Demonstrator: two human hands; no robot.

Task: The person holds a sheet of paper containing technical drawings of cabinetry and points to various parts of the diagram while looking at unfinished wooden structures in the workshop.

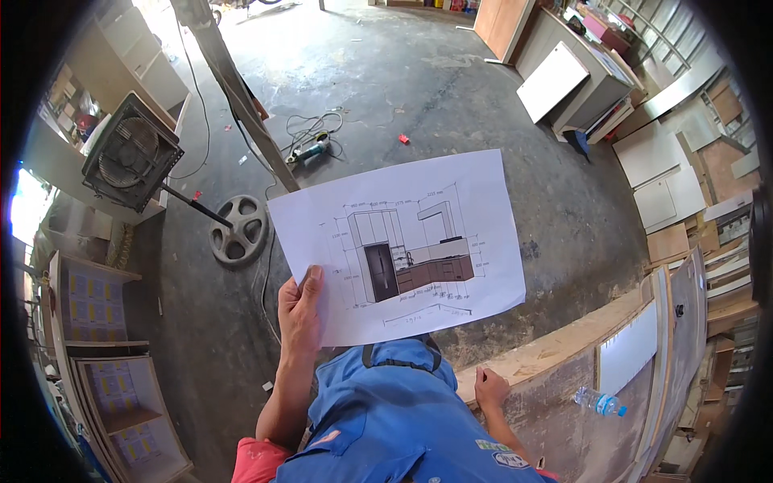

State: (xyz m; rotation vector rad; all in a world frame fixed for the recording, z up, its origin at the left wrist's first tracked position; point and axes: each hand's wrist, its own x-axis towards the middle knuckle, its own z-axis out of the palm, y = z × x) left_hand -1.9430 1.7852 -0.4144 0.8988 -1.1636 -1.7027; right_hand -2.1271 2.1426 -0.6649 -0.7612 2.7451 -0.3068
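A white paper sheet (407, 253) with a printed drawing of a kitchen cabinet set and its dimensions spreads out in front of me. My left hand (300, 312) grips its lower left corner, thumb on top and the other fingers mostly behind the paper. The sheet tilts slightly, and its right side hangs unsupported. Down by my right side, my right hand (490, 390) is curled into a loose fist with nothing visible in it. It is close to the edge of a wooden workbench (547, 355); I cannot tell whether it touches the wood.
A clear plastic bottle with a blue cap (597, 401) and a white panel (626, 349) lie on the bench. A fan (133, 153) on a round base (238, 230) stands left. Ahead, a post (241, 105) rises near a corded power tool (310, 152). Open cabinets (133, 394) stand lower left.
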